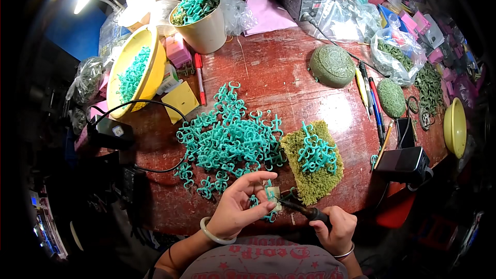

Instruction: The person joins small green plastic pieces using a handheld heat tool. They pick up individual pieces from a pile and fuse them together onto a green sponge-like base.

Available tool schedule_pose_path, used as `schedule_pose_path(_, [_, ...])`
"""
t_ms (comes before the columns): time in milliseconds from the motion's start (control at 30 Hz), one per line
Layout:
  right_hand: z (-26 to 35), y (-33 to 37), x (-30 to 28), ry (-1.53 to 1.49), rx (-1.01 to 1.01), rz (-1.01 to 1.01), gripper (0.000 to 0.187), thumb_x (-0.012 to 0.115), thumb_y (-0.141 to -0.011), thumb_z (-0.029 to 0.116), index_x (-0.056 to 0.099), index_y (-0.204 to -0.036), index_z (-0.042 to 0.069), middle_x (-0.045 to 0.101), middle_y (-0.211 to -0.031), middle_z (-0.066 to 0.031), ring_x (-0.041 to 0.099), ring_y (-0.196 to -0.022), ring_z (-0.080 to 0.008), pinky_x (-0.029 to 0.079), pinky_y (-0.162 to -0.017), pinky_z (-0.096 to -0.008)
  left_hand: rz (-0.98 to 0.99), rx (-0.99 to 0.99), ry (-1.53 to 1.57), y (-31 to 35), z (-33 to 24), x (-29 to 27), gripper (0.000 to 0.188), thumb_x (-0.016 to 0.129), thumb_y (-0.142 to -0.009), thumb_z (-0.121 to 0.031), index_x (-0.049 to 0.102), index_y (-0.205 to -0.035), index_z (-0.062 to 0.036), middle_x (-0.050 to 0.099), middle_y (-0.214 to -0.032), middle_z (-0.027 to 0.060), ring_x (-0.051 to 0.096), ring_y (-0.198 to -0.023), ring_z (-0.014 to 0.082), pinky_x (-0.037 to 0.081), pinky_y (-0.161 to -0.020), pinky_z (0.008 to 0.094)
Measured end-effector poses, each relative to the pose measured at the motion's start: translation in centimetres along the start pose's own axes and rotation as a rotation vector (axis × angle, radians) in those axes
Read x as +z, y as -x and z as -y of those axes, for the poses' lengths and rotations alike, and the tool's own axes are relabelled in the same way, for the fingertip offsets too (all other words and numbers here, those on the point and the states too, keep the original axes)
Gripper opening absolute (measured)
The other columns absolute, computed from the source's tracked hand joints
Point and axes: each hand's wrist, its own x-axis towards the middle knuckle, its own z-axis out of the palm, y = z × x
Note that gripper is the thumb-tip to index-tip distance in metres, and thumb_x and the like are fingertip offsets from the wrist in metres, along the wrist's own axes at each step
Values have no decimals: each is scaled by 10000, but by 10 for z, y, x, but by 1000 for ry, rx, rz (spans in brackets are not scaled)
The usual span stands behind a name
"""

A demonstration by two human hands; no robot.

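My left hand (236, 204) pinches a small teal plastic-looking hooked piece (268, 190) between thumb and fingertips near the table's front edge. My right hand (338, 229) is closed around the dark handle of a pen-like tool (312, 213); its thin tip points left and comes close to that piece, though I cannot tell if they touch. Under the fingertips lies a small pale square (274, 197). A large loose pile of teal pieces (227, 142) spreads out beyond my left hand. To its right, a smaller heap of teal pieces (316, 150) rests on a fuzzy green pad (310, 188).
A tilted yellow bowl (150, 46) and a white bucket (206, 36), both holding teal pieces, stand at the back left. A red marker (200, 77) lies nearby. On the right are a round green block (332, 65), several pens (373, 98) and a black box-shaped device (403, 164).
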Motion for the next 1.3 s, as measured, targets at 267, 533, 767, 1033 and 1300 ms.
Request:
schedule_pose_path(267, [1, -1, -1, 3, -1, 8, 403, 788, -814, 376, 595, -780, 24, 558, -643, -95, 576, -513, -277, 424, -458, -349, -7, 1, -9, 0, 0, 0, 575, 713, -809, 57, 508, -1344, 15, 546, -969, 10, 532, -826, 74, 458, -732, 208])
schedule_pose_path(533, [-2, 4, -3, -11, 6, -60, 420, 771, -827, 404, 595, -780, 25, 546, -640, -95, 556, -500, -278, 413, -456, -348, 1, -7, -21, 0, -1, -1, 580, 730, -833, 23, 499, -1363, -10, 541, -926, 9, 526, -750, 54, 435, -571, 181])
schedule_pose_path(767, [-15, 14, -25, 187, 110, -154, 441, 742, -853, 410, 566, -761, 17, 502, -623, -111, 525, -504, -312, 393, -464, -375, -14, -81, 62, 2, -8, 3, 599, 724, -849, 23, 486, -1395, -51, 543, -905, 5, 513, -667, 41, 434, -543, 174])
schedule_pose_path(1033, [-10, 6, -18, 154, 67, -142, 424, 751, -850, 393, 569, -772, 18, 511, -625, -108, 535, -502, -301, 397, -458, -367, 2, -33, -25, 2, -1, 2, 591, 720, -855, 18, 492, -1394, -55, 557, -941, 4, 540, -690, 39, 451, -569, 177])
schedule_pose_path(1300, [-11, 6, -17, 136, 59, -111, 416, 767, -836, 383, 575, -772, 19, 512, -623, -106, 537, -503, -302, 402, -457, -366, -3, -46, -55, 2, -5, 2, 574, 721, -864, -12, 497, -1390, -68, 587, -938, 15, 551, -682, 42, 431, -552, 177])
